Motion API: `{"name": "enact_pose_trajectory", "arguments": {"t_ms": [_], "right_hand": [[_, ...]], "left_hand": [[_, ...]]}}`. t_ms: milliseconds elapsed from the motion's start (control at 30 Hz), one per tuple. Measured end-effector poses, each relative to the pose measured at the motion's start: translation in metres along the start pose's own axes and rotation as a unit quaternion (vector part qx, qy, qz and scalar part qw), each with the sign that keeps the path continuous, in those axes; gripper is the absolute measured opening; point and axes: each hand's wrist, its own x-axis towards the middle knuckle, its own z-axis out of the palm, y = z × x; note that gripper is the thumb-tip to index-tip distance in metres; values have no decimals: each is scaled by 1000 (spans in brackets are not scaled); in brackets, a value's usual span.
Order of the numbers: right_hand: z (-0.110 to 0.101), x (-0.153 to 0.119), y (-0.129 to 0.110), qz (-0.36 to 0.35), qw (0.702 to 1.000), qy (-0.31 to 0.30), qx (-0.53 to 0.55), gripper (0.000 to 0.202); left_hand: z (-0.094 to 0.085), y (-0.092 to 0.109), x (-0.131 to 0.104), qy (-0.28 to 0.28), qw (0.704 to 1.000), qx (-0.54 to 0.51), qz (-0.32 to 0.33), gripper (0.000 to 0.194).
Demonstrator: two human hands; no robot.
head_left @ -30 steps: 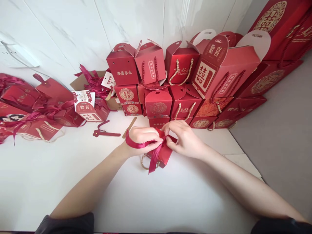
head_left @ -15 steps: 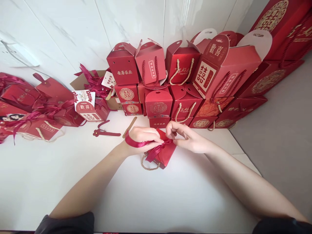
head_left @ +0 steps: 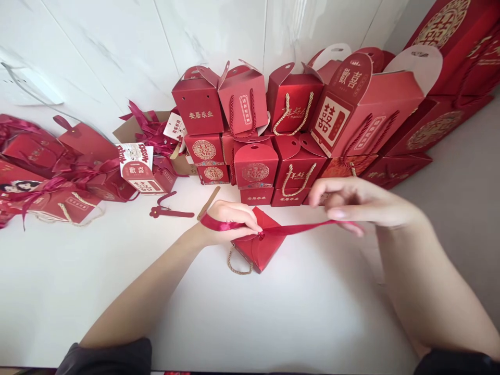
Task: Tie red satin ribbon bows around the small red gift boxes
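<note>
A small red gift box (head_left: 265,250) with a twisted cord handle (head_left: 239,270) rests on the white table. A crimson ribbon (head_left: 299,228) runs through a hole in the box's top and stretches out to the right. My left hand (head_left: 231,223) is closed over the top of the box and pinches the ribbon near the hole; one ribbon length loops over the back of this hand. To the right and above the table, my right hand (head_left: 351,203) pinches the ribbon's other stretch between thumb and fingers, its tail hanging past them.
Stacked red gift boxes (head_left: 255,166) stand against the tiled wall. On the left lie more ribboned boxes (head_left: 70,203) and a cardboard box of ribbons (head_left: 150,127). A dark red flower-ended strip (head_left: 172,213) and a tan strip (head_left: 208,203) lie left of my hands.
My right hand has moved right, away from the box, drawing the ribbon out straight. The ribbon end that hung over the box's front is gone from there. My left hand has hardly moved.
</note>
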Motion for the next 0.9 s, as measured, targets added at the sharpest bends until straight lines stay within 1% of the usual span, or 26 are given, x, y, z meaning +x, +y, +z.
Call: {"name": "enact_pose_trajectory", "arguments": {"t_ms": [67,100,133,200,233,267,333,400,467,567,600,667,733,800,833,900], "right_hand": [[-14,-14,-4,48,997,-36,-40,46],[-18,-16,-4,78,992,-53,-84,49],[-19,-15,-2,89,987,-20,-131,44],[-12,-1,7,46,977,21,-207,35],[-6,9,12,17,972,45,-229,34],[2,20,18,-8,970,55,-238,34],[20,40,27,-34,974,51,-216,35],[35,52,32,-56,980,33,-187,31],[46,56,33,-69,981,18,-182,23],[54,54,32,-84,977,19,-197,6],[56,52,32,-88,975,25,-204,5],[58,51,31,-95,970,39,-219,11],[59,51,32,-102,967,49,-230,11],[61,52,32,-104,965,54,-235,8],[61,52,32,-103,965,55,-235,8],[61,52,32,-94,966,56,-234,7]], "left_hand": [[0,-1,0,1,1000,-4,7,10],[0,-1,0,2,1000,-5,10,10],[1,-2,0,3,1000,-6,13,10],[2,-3,0,8,1000,-2,19,11],[3,-3,0,12,1000,2,23,12],[3,-3,0,15,999,8,28,13],[4,-3,-1,21,999,26,35,14],[4,-3,-2,24,998,43,40,16],[4,-2,-3,26,997,57,44,17],[5,-1,-3,30,996,66,51,16],[6,-1,-3,32,996,69,51,15],[7,-1,-3,35,996,73,46,14],[6,1,-2,30,996,78,31,11],[5,6,-1,13,996,87,-6,10],[3,9,0,2,995,90,-39,11],[-1,19,3,-11,988,87,-125,16]]}}
